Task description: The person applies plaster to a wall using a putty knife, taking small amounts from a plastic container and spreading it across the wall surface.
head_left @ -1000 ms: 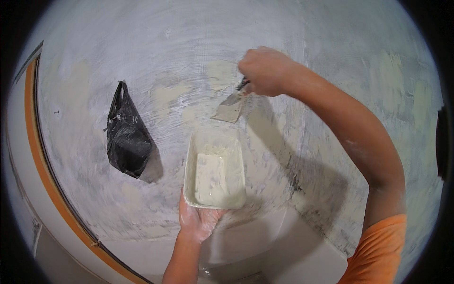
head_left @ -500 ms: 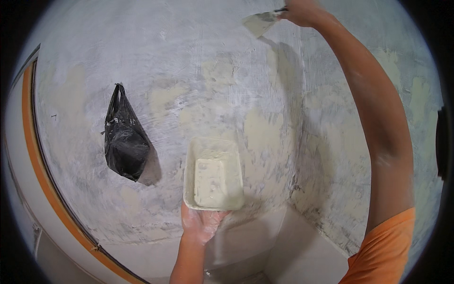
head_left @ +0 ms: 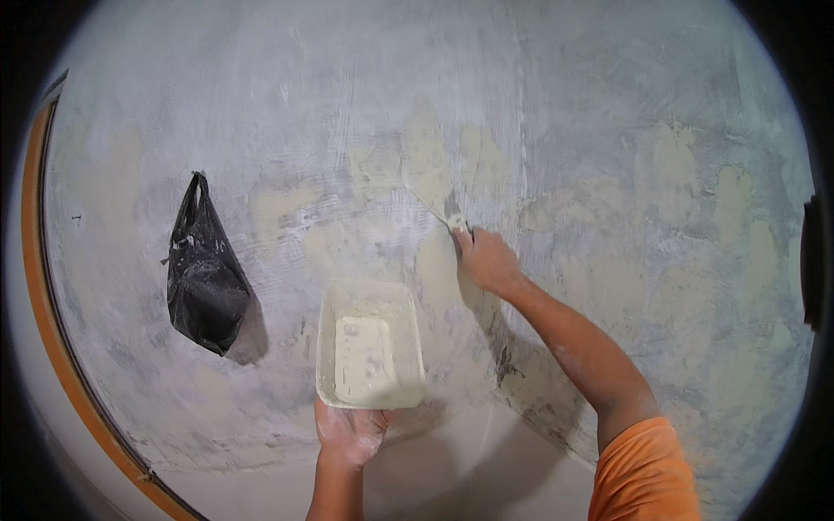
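Observation:
My left hand (head_left: 352,432) supports a pale rectangular plastic tub (head_left: 411,306) from beneath, powdered with white dust. Inside, cream-coloured putty (head_left: 368,360) coats the bottom and smears up the sides. My right hand (head_left: 490,262) grips the handle of a putty knife (head_left: 433,198), whose wide blade lies at the patchy plastered wall (head_left: 295,95), just left of the inside corner. The putty on the blade blends with the cream patches around it, so the blade's outline is partly hard to make out. The fingers under the tub are mostly hidden.
A knotted black plastic bag (head_left: 208,286) hangs on the wall to the left, with a small nail (head_left: 76,219) beyond it. An orange-edged door frame (head_left: 65,365) curves along the left side. Smooth pale panels (head_left: 521,456) run below the plaster. A dark object (head_left: 812,260) shows at the right edge.
My right hand has brought the putty knife down from the upper right to the wall above the tub. The view has shifted; the tub sits slightly lower and further left.

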`<state>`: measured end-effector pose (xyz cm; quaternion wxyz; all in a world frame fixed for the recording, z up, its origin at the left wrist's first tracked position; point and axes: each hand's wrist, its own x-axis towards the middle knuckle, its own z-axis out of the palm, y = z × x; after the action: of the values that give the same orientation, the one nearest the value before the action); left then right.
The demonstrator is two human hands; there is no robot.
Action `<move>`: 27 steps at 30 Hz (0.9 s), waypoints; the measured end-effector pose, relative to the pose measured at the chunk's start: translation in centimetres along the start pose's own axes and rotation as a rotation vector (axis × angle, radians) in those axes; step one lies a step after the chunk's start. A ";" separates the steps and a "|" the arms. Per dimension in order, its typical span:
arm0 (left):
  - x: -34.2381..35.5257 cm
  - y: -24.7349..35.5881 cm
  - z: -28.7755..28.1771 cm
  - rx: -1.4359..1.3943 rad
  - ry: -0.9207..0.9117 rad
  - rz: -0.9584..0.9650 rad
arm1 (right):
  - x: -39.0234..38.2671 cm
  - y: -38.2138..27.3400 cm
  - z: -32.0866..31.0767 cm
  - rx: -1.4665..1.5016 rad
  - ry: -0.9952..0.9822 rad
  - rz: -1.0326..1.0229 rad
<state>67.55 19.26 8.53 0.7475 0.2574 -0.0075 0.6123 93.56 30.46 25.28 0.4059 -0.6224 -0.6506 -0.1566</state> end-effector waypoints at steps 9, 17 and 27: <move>-2.3 0.9 1.4 0.098 0.130 0.090 | -3.4 2.0 -8.6 -0.208 -0.150 0.109; -1.7 1.1 0.5 -0.091 0.008 0.046 | 1.7 -3.0 -13.4 -0.360 0.491 -0.301; -0.5 -0.4 -0.4 -0.133 -0.025 0.037 | -3.5 -4.2 6.0 -0.652 0.532 -0.316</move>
<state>67.69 18.92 7.91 0.7513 0.2145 -0.0622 0.6210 87.29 31.58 20.23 0.3131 -0.5488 -0.5273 -0.5681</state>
